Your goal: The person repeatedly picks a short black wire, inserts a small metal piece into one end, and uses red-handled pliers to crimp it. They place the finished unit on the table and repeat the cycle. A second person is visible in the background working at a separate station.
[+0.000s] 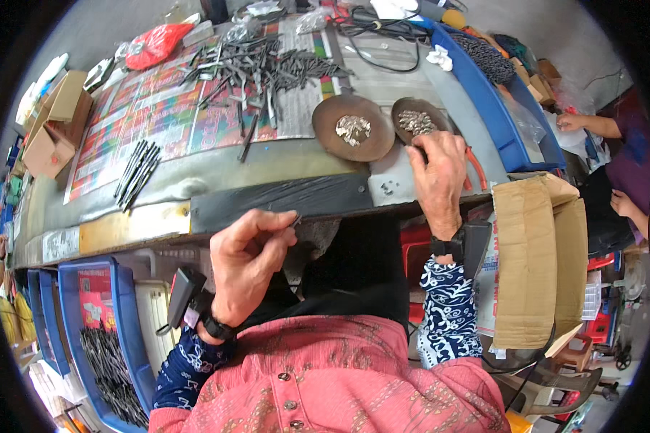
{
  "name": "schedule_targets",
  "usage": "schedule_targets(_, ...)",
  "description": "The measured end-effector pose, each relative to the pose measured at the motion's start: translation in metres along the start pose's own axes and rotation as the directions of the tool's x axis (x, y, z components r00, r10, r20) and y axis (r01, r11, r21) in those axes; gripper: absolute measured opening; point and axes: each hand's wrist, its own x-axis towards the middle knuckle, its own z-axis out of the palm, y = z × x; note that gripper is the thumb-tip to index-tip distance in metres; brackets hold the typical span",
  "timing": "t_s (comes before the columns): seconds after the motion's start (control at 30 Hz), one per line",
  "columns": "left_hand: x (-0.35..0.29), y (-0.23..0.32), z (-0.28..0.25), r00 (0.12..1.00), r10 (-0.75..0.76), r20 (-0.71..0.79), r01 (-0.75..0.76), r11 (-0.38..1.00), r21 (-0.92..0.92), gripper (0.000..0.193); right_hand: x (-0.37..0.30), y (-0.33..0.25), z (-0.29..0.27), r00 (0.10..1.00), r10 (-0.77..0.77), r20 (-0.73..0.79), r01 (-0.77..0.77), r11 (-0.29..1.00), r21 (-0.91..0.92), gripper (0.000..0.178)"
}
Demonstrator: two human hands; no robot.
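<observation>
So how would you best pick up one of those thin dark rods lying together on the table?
Probably by its near end, coming from above with fingertips. The small bundle of rods lies flat on the table, rods side by side and touching, so there is little room at the middle. The near ends point toward the table edge, where one could be pinched and slid out.

On the table [267,173], a heap of rods [260,65] lies at the far side, with a small bundle of rods [137,172] nearer and to the left. Two dishes sit side by side to the right of the heap: the left dish [352,128] and the right dish [417,119], where the right hand [437,177] rests. The left hand [249,252] is at the table's near edge, a bin [123,325] below to its left, a carton [538,263] at right.
</observation>
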Motion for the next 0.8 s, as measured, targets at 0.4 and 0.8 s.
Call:
schedule_targets(0.4,-0.004,0.002,-0.001,0.993,-0.103,0.058,0.117,0.923,-0.366,0.014,-0.027,-0.105,-0.035,0.972,0.142,0.187,-0.235,0.597,0.767,0.011)
schedule_targets(0.8,-0.016,0.004,-0.005,0.993,-0.103,0.065,0.121,0.890,-0.440,0.014,-0.039,-0.151,-0.043,0.941,0.053,0.333,-0.335,0.265,0.904,0.014)
